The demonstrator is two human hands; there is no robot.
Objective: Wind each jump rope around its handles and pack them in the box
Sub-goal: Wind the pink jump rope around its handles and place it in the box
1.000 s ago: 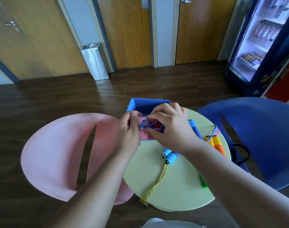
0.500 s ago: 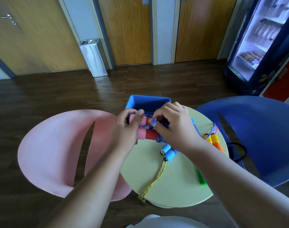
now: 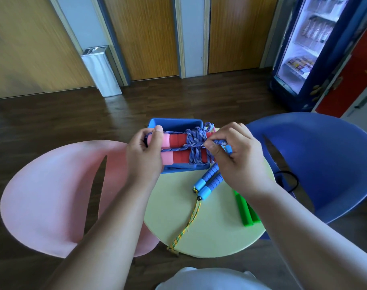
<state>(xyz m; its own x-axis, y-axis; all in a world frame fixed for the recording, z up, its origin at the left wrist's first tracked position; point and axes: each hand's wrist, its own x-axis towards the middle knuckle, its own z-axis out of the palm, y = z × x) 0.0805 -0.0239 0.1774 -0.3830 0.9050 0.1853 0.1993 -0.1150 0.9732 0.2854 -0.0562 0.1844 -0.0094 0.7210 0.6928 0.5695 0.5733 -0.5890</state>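
Note:
My left hand [image 3: 143, 158] grips the pink ends of two pink-and-red handles [image 3: 176, 149], held side by side above the blue box [image 3: 174, 123]. A blue-and-white rope [image 3: 196, 143] is wound round their red part. My right hand [image 3: 237, 155] pinches a strand of that rope just right of the winding. A second rope with blue handles [image 3: 208, 183] lies on the round pale-green table [image 3: 211, 233]; its yellow-green cord [image 3: 186, 225] trails over the near edge. Green handles [image 3: 245, 210] lie at the table's right, partly under my right forearm.
A pink chair [image 3: 52, 195] stands left of the table, a blue chair [image 3: 324, 164] right of it with a black cord [image 3: 291, 181] on it. Beyond are dark wood floor, doors, a metal bin [image 3: 101, 70] and a drinks fridge [image 3: 316, 45].
The hands have drawn apart, showing both handles lying level with the rope wound round them. My right hand has pulled a strand out to the right.

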